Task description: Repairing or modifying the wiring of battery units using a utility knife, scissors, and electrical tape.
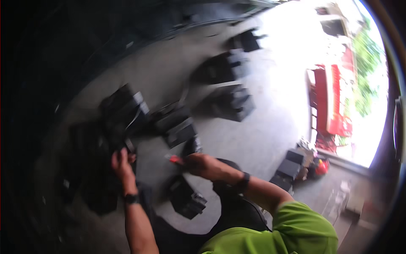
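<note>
My left hand (124,167) is at the lower edge of a black box-shaped unit (120,112), its fingers curled on something dark that I cannot make out. My right hand (203,166) grips a small red tool (175,159) to the right of my left hand, over the grey floor. Another black boxy unit (171,129) lies above the red tool in the view, and one more (186,198) is below it by my legs. The picture is somewhat blurred by motion.
More black units (230,101) stand across the grey floor (266,114). Dark shadowed shapes fill the left. At the right are a bright opening with a red structure (332,99) and greenery, stacked dark cases (287,167) and a red-and-black object (320,167).
</note>
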A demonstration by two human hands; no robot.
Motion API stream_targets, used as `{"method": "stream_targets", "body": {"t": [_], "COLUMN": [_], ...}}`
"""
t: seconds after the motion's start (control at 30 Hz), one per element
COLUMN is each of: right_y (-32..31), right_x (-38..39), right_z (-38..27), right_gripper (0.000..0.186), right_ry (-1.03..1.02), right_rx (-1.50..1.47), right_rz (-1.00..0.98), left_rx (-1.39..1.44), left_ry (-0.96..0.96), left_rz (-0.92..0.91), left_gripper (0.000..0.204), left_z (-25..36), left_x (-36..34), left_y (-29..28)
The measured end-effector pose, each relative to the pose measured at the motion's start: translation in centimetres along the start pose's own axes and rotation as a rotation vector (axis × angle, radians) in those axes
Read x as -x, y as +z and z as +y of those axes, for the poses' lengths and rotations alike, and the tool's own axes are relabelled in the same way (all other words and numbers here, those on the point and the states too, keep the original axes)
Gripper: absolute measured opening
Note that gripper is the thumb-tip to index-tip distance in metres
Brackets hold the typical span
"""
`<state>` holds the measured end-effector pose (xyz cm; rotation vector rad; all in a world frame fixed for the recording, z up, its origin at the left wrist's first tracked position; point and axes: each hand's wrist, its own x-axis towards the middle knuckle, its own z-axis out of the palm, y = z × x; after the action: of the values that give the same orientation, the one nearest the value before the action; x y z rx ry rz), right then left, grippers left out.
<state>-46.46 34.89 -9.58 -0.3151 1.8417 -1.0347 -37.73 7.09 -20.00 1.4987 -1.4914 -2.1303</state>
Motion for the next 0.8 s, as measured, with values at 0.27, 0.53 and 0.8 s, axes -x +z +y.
{"method": "stream_targets", "body": {"t": [0.27,0.53,0.8], "right_y": [3.7,6.2,7.1], "right_x": [1.8,2.6,2.0], "right_z": [-4.4,-6.2,-6.9], "right_gripper": [0.043,0.041,0.044], "right_ry": [0.379,0.299,0.393], "right_rx": [-0.086,-0.119,-0.176], "right_rz": [-0.078,-0.155,-0.174], "left_rx": [0.015,-0.240,-0.208], "left_ry": [-0.054,-0.062,0.085], "left_rz": [-0.065,-0.195,-0.231], "left_gripper": [0.022,0.023,0.015], "left_z": [0.8,7.3,11.4], "left_x": [4.2,6.2,2.0], "left_y": [-4.9,-9.7,-12.8]}}
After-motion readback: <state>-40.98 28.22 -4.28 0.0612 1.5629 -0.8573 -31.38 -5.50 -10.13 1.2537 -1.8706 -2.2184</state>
